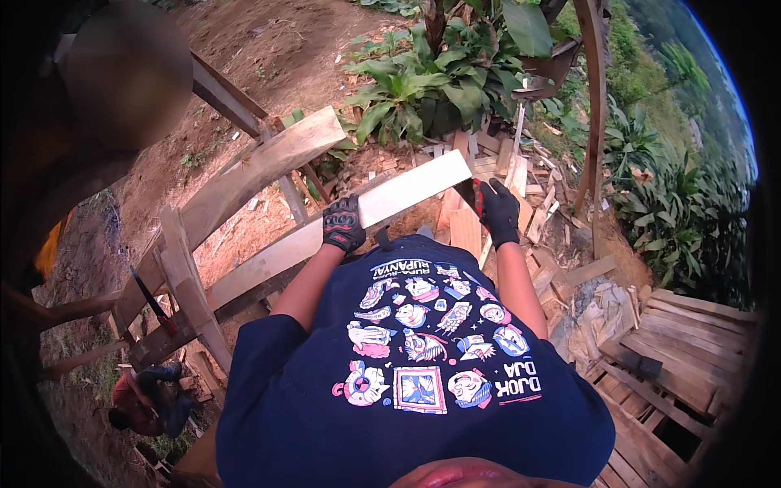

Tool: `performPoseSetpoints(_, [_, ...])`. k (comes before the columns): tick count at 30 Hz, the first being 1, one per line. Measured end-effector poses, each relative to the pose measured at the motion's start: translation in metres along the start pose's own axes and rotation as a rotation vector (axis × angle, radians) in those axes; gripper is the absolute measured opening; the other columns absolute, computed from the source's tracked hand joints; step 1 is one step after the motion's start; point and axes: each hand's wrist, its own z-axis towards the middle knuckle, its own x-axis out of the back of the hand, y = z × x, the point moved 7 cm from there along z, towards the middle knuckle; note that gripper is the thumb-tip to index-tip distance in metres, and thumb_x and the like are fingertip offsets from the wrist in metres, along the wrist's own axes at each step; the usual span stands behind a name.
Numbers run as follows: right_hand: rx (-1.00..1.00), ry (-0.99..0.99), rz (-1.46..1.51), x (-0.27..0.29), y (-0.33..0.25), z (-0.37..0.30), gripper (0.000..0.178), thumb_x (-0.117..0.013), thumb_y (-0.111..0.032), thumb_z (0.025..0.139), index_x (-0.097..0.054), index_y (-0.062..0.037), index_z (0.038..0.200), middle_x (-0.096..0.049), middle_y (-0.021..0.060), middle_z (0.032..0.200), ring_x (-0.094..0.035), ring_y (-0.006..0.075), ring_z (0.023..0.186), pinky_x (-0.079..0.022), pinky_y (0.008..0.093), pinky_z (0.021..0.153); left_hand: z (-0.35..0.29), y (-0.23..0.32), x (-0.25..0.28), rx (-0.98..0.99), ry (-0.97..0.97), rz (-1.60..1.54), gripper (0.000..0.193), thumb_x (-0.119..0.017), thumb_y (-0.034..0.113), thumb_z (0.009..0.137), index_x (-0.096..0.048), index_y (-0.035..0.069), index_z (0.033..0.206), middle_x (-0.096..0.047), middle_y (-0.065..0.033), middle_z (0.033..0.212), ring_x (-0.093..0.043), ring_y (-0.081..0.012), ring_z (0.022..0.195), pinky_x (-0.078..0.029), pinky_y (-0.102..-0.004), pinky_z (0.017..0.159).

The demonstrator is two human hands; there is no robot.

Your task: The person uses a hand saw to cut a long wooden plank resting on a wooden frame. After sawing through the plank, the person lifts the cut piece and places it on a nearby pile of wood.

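Note:
A long pale wooden board (416, 188) slants across in front of my body, its far right end brightly lit. My gloved left hand (343, 224) is closed over the board around its middle, fingers wrapped on its edge. Just past the board's right end is my right hand (496, 213), in a black and red glove. Its fingers curl beside a small dark and red shape at the board's end; what it grips I cannot make out. The board's lower left part runs toward an upright timber (192, 285).
A thick curved beam (260, 167) lies beyond the board on the left. A dark, long tool with a red end (154, 305) leans by the timbers. Wood offcuts (533, 191) cover the ground ahead. Stacked planks (683, 350) lie right. A person (150, 398) crouches at lower left.

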Motion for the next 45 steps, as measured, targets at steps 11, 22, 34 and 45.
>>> performPoseSetpoints(11, [0.414,0.055,-0.01,0.055,-0.095,-0.102,0.049,-0.07,-0.027,0.105,-0.065,-0.0072,0.15,-0.08,0.0176,0.113,-0.074,0.0268,0.076,-0.058,0.0402,0.073,0.023,0.001,-0.023,0.052,-0.179,0.016,0.081,-0.062,0.02,0.09,-0.036,0.001,0.165,-0.053,-0.0277,0.157,-0.053,-0.0438,0.144,-0.041,-0.0589,0.12])
performPoseSetpoints(22, [0.647,-0.169,-0.084,-0.05,-0.111,-0.136,0.047,-0.065,-0.024,0.106,-0.064,0.0005,0.147,-0.074,0.026,0.132,-0.075,0.0359,0.12,-0.058,0.0436,0.1,0.016,0.013,0.004,0.063,0.182,-0.084,0.071,-0.066,0.019,0.084,-0.051,0.004,0.152,-0.057,-0.0235,0.146,-0.053,-0.0416,0.14,-0.037,-0.061,0.118])
performPoseSetpoints(34, [0.695,-0.181,-0.134,-0.049,-0.1,-0.161,0.047,-0.065,-0.021,0.108,-0.061,-0.0018,0.15,-0.074,0.0252,0.133,-0.074,0.0355,0.12,-0.057,0.0428,0.101,0.024,0.007,-0.003,0.028,0.185,-0.085,0.071,-0.064,0.022,0.09,-0.049,0.005,0.157,-0.057,-0.0195,0.149,-0.056,-0.0375,0.138,-0.042,-0.0663,0.112])
performPoseSetpoints(45, [0.771,-0.148,-0.244,-0.019,-0.111,-0.191,0.043,-0.067,-0.018,0.106,-0.066,-0.0005,0.146,-0.078,0.0239,0.126,-0.079,0.0297,0.113,-0.06,0.0398,0.094,0.024,0.002,0.022,0.055,0.123,-0.123,0.06,-0.065,0.02,0.086,-0.059,0.007,0.144,-0.067,-0.0183,0.133,-0.065,-0.0367,0.128,-0.046,-0.0595,0.105])
